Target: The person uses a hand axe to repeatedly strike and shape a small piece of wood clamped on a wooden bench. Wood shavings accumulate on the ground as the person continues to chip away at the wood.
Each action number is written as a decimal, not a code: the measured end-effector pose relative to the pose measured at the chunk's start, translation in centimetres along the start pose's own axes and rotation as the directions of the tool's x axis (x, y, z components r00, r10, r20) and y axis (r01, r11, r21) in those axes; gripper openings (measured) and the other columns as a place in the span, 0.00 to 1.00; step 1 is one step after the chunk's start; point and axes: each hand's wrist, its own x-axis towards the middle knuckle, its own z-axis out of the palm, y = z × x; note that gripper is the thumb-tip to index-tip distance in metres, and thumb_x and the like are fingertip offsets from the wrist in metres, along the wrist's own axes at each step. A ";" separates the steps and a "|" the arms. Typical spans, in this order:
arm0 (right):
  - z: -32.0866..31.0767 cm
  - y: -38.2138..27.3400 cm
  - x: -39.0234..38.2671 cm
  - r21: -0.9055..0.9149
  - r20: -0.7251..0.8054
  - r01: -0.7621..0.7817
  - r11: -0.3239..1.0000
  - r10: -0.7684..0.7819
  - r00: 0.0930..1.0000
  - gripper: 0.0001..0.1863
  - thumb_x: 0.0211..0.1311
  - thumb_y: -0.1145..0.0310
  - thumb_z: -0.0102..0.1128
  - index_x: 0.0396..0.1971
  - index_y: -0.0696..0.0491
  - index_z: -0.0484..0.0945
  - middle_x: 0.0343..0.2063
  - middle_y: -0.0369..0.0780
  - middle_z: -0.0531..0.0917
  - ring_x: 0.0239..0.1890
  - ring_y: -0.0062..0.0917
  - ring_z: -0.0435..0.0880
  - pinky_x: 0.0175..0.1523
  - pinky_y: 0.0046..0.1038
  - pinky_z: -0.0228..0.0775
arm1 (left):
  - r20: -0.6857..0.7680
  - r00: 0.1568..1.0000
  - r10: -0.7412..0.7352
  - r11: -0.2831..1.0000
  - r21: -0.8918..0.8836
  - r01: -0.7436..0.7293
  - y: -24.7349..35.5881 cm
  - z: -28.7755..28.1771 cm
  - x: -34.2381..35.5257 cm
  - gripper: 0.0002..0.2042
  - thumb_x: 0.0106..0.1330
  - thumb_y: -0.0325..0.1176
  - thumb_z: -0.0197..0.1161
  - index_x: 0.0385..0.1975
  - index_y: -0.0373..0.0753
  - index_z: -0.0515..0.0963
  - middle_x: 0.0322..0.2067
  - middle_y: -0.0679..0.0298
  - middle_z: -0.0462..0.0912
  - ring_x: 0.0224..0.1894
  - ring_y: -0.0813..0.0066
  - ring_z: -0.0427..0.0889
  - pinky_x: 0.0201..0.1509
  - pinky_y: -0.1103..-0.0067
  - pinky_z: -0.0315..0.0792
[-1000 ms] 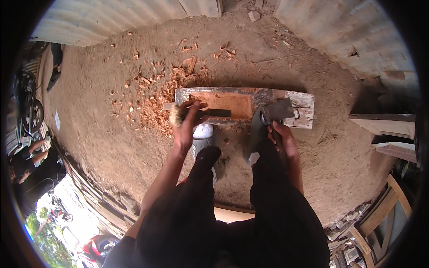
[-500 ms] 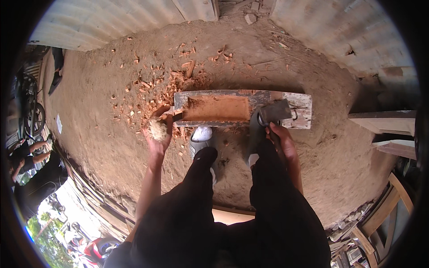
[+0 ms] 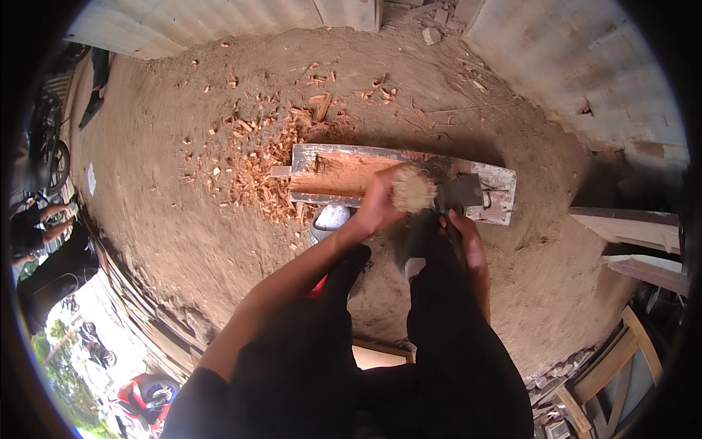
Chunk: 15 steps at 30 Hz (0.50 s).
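Note:
My left hand [image 3: 374, 201] is closed around a chisel [image 3: 412, 190] with a frayed, pale wooden handle end; its blade is hidden below. The hand hangs over the right part of a hollowed wooden block [image 3: 336, 173], which has reddish bare wood inside and a worn, dark painted rim. My right hand [image 3: 470, 245] grips the dark handle of a hatchet [image 3: 462, 192]. The hatchet's broad, dark metal head is over the block's right part, close beside the chisel end. Part of the hollow is covered by my left hand.
Reddish wood chips [image 3: 274, 172] lie thick at the block's left end. My shoe [image 3: 327, 221] is against its near side. Corrugated sheets [image 3: 219, 25] bound the far side. Wooden pieces [image 3: 625, 230] stand at right. Other people [image 3: 51, 252] and a red motorcycle [image 3: 142, 399] are at left.
My left hand has swung right with the chisel, from the block's left end to beside the hatchet head. My right hand keeps hold of the hatchet in nearly the same place.

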 end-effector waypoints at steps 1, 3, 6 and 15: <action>-0.1 -0.1 -0.2 0.025 -0.008 0.006 1.000 -0.006 1.000 0.20 0.73 0.47 0.56 0.36 0.51 0.76 0.17 0.33 0.73 0.12 0.15 0.67 0.14 0.20 0.55 | 0.111 0.988 0.111 0.855 0.497 -0.152 -0.1 0.7 0.8 0.25 0.59 0.39 0.75 0.55 0.37 0.76 0.44 0.57 0.86 0.49 0.60 0.87 0.55 0.63 0.79; -0.1 0.8 0.2 0.114 0.044 0.050 0.992 -0.055 0.997 0.19 0.73 0.48 0.55 0.37 0.51 0.76 0.19 0.33 0.74 0.15 0.15 0.69 0.15 0.20 0.56 | 0.247 0.962 0.117 0.420 0.865 -0.273 0.0 1.6 1.2 0.27 0.54 0.37 0.77 0.53 0.39 0.76 0.43 0.58 0.85 0.48 0.57 0.86 0.55 0.63 0.78; -0.1 2.3 0.7 0.116 -0.132 0.122 0.986 -0.107 0.986 0.15 0.72 0.55 0.58 0.41 0.53 0.77 0.24 0.33 0.77 0.20 0.14 0.73 0.18 0.18 0.58 | 0.316 0.948 0.037 0.358 0.882 -0.308 -0.1 3.3 2.1 0.23 0.48 0.34 0.78 0.45 0.40 0.80 0.43 0.59 0.85 0.48 0.53 0.86 0.53 0.63 0.79; -1.3 1.1 -1.3 -0.029 -0.020 0.197 0.980 -0.198 0.980 0.13 0.72 0.60 0.60 0.45 0.55 0.76 0.24 0.35 0.76 0.20 0.18 0.76 0.20 0.18 0.62 | 0.522 0.853 0.017 0.339 0.799 -0.496 -1.2 2.9 4.3 0.19 0.49 0.36 0.75 0.41 0.39 0.83 0.42 0.55 0.86 0.45 0.52 0.85 0.44 0.63 0.79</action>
